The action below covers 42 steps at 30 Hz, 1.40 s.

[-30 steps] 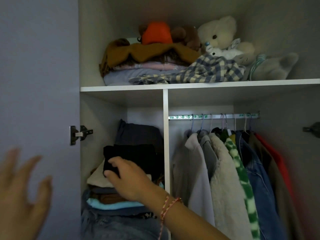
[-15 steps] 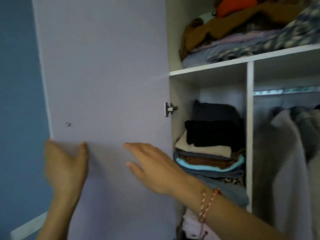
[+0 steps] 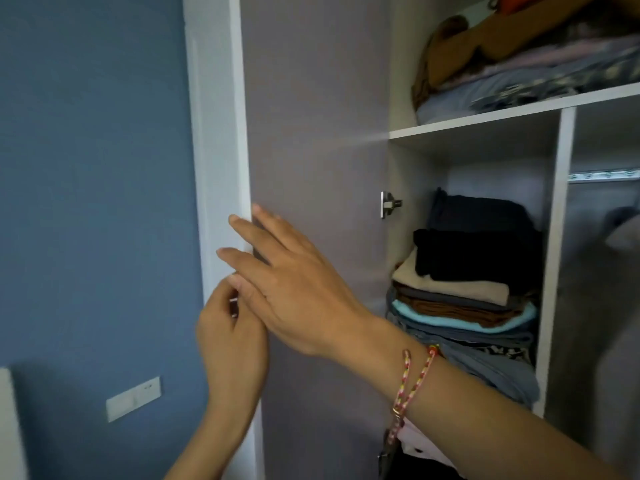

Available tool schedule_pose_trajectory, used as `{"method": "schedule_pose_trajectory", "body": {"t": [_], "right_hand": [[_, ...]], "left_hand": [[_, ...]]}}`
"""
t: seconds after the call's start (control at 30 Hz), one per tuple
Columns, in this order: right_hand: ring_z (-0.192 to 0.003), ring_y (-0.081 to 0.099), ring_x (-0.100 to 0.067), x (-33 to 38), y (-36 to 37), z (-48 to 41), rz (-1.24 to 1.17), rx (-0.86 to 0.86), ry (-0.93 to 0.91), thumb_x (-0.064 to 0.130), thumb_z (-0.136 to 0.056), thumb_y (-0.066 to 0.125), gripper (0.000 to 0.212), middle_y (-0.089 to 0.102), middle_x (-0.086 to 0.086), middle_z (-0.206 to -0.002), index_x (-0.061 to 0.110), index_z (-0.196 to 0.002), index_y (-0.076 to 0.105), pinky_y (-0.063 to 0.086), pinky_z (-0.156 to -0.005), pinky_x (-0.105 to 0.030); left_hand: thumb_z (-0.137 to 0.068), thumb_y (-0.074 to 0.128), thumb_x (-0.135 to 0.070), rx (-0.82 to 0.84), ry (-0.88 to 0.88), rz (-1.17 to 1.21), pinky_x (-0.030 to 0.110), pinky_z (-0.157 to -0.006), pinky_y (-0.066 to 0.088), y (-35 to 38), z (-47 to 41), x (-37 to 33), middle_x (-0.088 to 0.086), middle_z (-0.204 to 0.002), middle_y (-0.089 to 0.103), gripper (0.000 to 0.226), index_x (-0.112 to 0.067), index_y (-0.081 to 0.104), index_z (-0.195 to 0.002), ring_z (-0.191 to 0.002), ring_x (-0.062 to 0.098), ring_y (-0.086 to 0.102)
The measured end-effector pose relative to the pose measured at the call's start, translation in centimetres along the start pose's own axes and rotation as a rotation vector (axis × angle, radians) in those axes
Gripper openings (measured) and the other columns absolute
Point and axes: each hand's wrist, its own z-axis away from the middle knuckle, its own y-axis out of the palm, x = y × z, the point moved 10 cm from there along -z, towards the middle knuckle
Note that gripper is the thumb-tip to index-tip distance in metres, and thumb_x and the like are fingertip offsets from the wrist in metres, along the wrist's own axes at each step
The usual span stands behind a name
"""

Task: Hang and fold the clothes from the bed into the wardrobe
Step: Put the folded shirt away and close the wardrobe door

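Bare forearms; braided pink, yellow and red cord bracelet (image 3: pixel 419 374) with metal clasp on right wrist.

A single view, from the camera worn on the head, faces the inner side of the open wardrobe door (image 3: pixel 311 133) from close by. It is turned a little to the left, so the blue wall (image 3: pixel 86 168) fills the left third and the shelf compartment (image 3: pixel 550 237) with its folded stack (image 3: pixel 467 271) sits at the right. The gaze runs roughly level: the top shelf (image 3: pixel 485 119) lies near the upper edge, and the right edge cuts the hanging rail (image 3: pixel 602 175). The wide lens makes the verticals lean. The left hand (image 3: pixel 232 344) and right hand (image 3: pixel 294 292) loom large at lower centre, nearest the lens
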Motion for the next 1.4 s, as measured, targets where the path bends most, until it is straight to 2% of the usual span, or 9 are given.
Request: {"method": "schedule_pose_trajectory", "body": {"t": [0.2, 0.3, 0.4, 0.6, 0.77, 1.0, 1.1, 1.27, 1.4], "right_hand": [[-0.14, 0.023, -0.036, -2.5, -7.1, 2.7, 0.57, -0.109, 0.004, 0.017, -0.085, 0.046, 0.03, 0.037, -0.018, -0.146, 0.009, -0.1, 0.07, 0.004, -0.116, -0.052], [-0.138, 0.028, -0.038, -4.4, -10.2, 4.9, 0.622, -0.099, 0.038, 0.01, -0.083, 0.038, 0.036, 0.044, -0.022, -0.14, 0.003, -0.1, 0.069, 0.009, -0.117, -0.05], [-0.138, 0.028, -0.038, -7.2, -12.8, 7.8, 0.732, -0.025, 0.078, 0.012, -0.085, 0.044, 0.036, 0.045, -0.022, -0.139, 0.005, -0.113, 0.065, 0.013, -0.116, -0.051], [-0.14, 0.026, -0.034, -14.9, -18.0, 15.5, 1.005, 0.202, 0.214, 0.02, -0.089, 0.05, 0.052, 0.038, -0.017, -0.146, 0.013, -0.14, 0.043, 0.013, -0.114, -0.052], [-0.139, 0.028, -0.033, -19.2, -22.8, 21.1, 0.941, 0.272, 0.566, 0.032, -0.093, 0.03, 0.054, 0.036, -0.016, -0.147, 0.01, -0.141, 0.038, 0.003, -0.115, -0.038], [-0.138, 0.03, -0.035, -16.1, -38.8, 29.8, 1.14, 0.069, 0.914, 0.032, -0.089, 0.027, 0.059, 0.037, -0.019, -0.146, 0.004, -0.14, 0.04, 0.01, -0.114, -0.038], [-0.139, 0.027, -0.038, -11.2, -46.2, 33.4, 1.385, 0.023, 1.004, 0.032, -0.092, 0.029, 0.056, 0.035, -0.021, -0.146, 0.004, -0.139, 0.04, 0.011, -0.114, -0.042], [-0.14, 0.019, -0.04, -1.6, -55.3, 37.3, 1.793, -0.155, 1.161, 0.026, -0.094, 0.046, 0.053, 0.02, -0.025, -0.151, 0.009, -0.143, 0.035, 0.011, -0.113, -0.047], [-0.145, 0.003, -0.027, 2.4, -59.9, 43.6, 1.361, -0.559, 1.544, 0.027, -0.093, 0.055, 0.084, -0.005, -0.017, -0.156, 0.009, -0.149, -0.005, 0.011, -0.116, -0.036]], "left_hand": [[-0.084, 0.045, -0.024, 0.162, 0.216, 0.148, 0.003, -0.057, 0.039, 5.0, 5.4, -4.8, -0.017, -0.075, 0.062, 0.021, -0.035, 0.062, -0.084, -0.067, -0.003, 0.056], [-0.085, 0.045, -0.026, 0.214, 0.36, 0.155, 0.009, -0.07, 0.04, 8.6, 8.0, -7.0, -0.015, -0.089, 0.054, 0.024, -0.022, 0.067, -0.092, -0.084, 0.002, 0.052], [-0.088, 0.044, -0.024, 0.213, 0.461, 0.183, 0.009, -0.091, 0.034, 12.2, 10.3, -8.6, -0.003, -0.118, 0.047, 0.026, -0.02, 0.063, -0.105, -0.11, 0.008, 0.041], [-0.094, 0.036, -0.033, 0.549, 0.477, 0.37, 0.006, -0.11, 0.013, 23.2, 15.7, -11.8, -0.017, -0.15, 0.018, 0.048, -0.014, 0.046, -0.137, -0.137, -0.009, 0.014], [-0.09, 0.034, -0.031, 0.632, 0.537, 0.203, 0.049, -0.115, 0.008, 29.9, 20.4, -14.2, 0.002, -0.153, 0.002, 0.058, -0.014, 0.026, -0.145, -0.143, 0.019, -0.002], [-0.084, 0.047, -0.011, 0.923, 0.67, 0.537, 0.035, -0.116, -0.008, 31.8, 32.9, -26.8, 0.0, -0.155, -0.005, 0.071, -0.008, 0.016, -0.148, -0.142, 0.013, -0.015], [-0.094, 0.045, -0.018, 1.104, 0.752, 0.687, 0.034, -0.115, -0.017, 30.8, 39.0, -32.5, -0.003, -0.154, -0.019, 0.069, -0.016, 0.003, -0.149, -0.138, 0.01, -0.029], [-0.094, 0.046, -0.019, 1.174, 0.886, 0.932, 0.035, -0.112, -0.018, 26.8, 46.3, -40.4, 0.006, -0.156, -0.011, 0.065, -0.012, 0.012, -0.149, -0.139, 0.017, -0.025], [-0.094, 0.046, -0.016, 1.18, 1.004, 0.987, 0.037, -0.111, -0.018, 24.4, 50.9, -44.4, 0.009, -0.157, -0.01, 0.066, -0.012, 0.01, -0.149, -0.143, 0.024, -0.018]]}}
